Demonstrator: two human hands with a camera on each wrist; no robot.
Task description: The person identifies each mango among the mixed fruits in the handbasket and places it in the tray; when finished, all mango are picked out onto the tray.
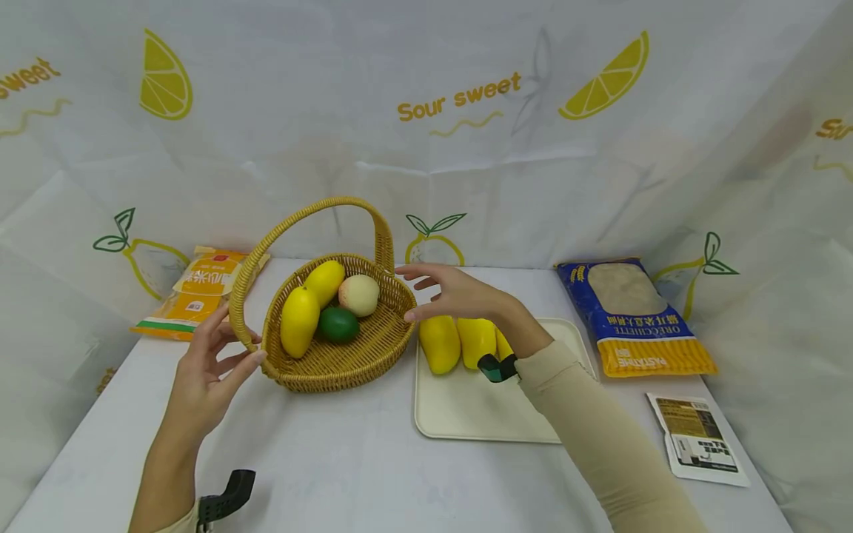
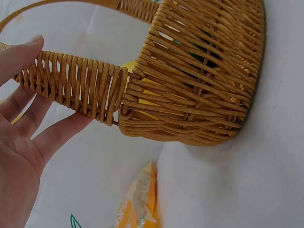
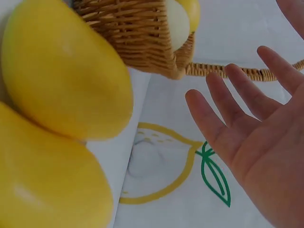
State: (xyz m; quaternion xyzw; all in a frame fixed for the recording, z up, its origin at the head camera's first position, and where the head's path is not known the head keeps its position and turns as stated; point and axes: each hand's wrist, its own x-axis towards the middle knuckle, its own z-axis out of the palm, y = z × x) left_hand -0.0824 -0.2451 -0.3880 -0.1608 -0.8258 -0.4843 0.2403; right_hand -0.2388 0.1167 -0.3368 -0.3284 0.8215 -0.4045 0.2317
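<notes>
A wicker basket [image 1: 340, 381] with a tall arched handle [image 1: 313, 209] stands on the table, left of centre. Inside it lie two yellow mangoes [image 1: 300, 322], a pale peach [image 1: 360, 295] and a dark green fruit [image 1: 338, 326]. My left hand [image 1: 200, 370] holds the handle near its left foot, thumb on one face and fingers [image 2: 61, 135] on the other. On the basket's far side, my right hand [image 1: 453, 292] hovers by the rim with fingers [image 3: 232, 104] spread and nothing in them. Below that hand, several more mangoes [image 1: 440, 346] rest on a cream tray [image 1: 466, 414].
An orange food bag [image 1: 200, 292] lies behind the left hand. To the right of the tray are a blue and yellow pasta bag [image 1: 640, 318] and a small white and brown pouch [image 1: 700, 440]. A white curtain [image 1: 300, 111] printed with lemons hangs behind the table.
</notes>
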